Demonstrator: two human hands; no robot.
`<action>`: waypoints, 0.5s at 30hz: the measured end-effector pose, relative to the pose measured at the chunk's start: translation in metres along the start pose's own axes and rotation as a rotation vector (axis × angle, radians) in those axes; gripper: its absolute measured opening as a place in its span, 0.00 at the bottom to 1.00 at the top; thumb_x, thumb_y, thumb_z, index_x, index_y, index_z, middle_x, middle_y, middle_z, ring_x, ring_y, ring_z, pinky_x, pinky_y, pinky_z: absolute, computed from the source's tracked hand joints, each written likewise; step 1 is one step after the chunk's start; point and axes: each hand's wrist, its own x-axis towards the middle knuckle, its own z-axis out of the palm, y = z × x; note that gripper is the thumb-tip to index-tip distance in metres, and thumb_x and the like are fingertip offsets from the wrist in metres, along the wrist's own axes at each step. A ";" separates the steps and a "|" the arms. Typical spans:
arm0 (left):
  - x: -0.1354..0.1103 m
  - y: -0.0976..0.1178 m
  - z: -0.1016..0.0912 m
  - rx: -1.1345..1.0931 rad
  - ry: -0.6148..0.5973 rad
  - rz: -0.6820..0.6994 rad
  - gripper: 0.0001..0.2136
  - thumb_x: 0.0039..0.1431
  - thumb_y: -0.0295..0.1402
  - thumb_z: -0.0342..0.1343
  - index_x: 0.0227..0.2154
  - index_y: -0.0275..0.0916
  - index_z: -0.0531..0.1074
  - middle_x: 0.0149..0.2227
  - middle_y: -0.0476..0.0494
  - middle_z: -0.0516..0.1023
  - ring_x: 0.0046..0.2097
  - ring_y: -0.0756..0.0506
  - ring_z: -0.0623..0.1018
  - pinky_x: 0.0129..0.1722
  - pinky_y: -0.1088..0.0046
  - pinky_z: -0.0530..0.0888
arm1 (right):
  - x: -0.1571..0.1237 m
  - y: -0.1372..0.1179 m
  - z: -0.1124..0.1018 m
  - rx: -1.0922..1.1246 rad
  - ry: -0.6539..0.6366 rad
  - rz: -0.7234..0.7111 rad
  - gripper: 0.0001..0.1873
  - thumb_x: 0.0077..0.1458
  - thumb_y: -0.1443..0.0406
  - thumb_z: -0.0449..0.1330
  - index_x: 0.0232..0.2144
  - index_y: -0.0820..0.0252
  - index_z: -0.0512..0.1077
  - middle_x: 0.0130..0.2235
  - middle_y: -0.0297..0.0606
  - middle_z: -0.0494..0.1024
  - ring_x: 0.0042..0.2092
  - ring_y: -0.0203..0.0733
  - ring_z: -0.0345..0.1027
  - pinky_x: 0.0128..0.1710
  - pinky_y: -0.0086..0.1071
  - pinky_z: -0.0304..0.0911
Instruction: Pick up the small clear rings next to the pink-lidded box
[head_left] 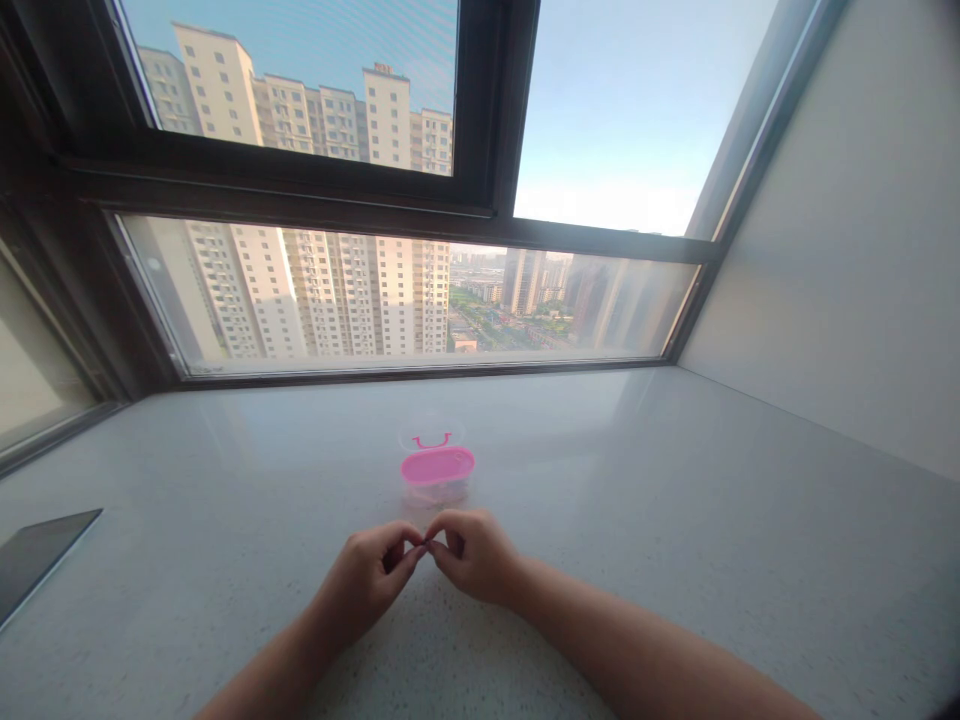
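Note:
Both of my hands meet fingertip to fingertip just above the speckled white sill, near the middle of the view. My left hand is closed in a pinch of thumb and index finger. Opposite it, my right hand makes the same pinch, its tips touching those of the left. Whatever lies between the fingertips is too small to make out. Right behind the hands stands a small clear plastic box with a pink rim. Its clear lid with a pink handle appears behind the rim. Some indistinct contents show through the box's wall.
A dark flat panel with a pale edge lies at the left on the sill. Dark window frames border the sill at the back, with tall buildings outside. A white wall rises at the right.

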 end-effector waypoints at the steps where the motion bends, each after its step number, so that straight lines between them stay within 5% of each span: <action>1: 0.000 0.000 0.000 -0.007 -0.001 -0.005 0.10 0.55 0.35 0.49 0.27 0.36 0.72 0.17 0.56 0.54 0.21 0.53 0.57 0.22 0.81 0.56 | 0.000 0.000 0.000 0.008 0.000 0.004 0.07 0.45 0.68 0.56 0.30 0.60 0.72 0.15 0.24 0.58 0.18 0.27 0.49 0.21 0.22 0.46; 15: 0.022 -0.005 -0.040 0.156 0.203 -0.038 0.12 0.55 0.40 0.49 0.27 0.37 0.70 0.16 0.56 0.58 0.20 0.53 0.60 0.21 0.81 0.59 | 0.006 0.008 0.006 0.009 -0.070 0.124 0.06 0.45 0.66 0.56 0.28 0.61 0.72 0.17 0.26 0.61 0.19 0.28 0.52 0.21 0.22 0.46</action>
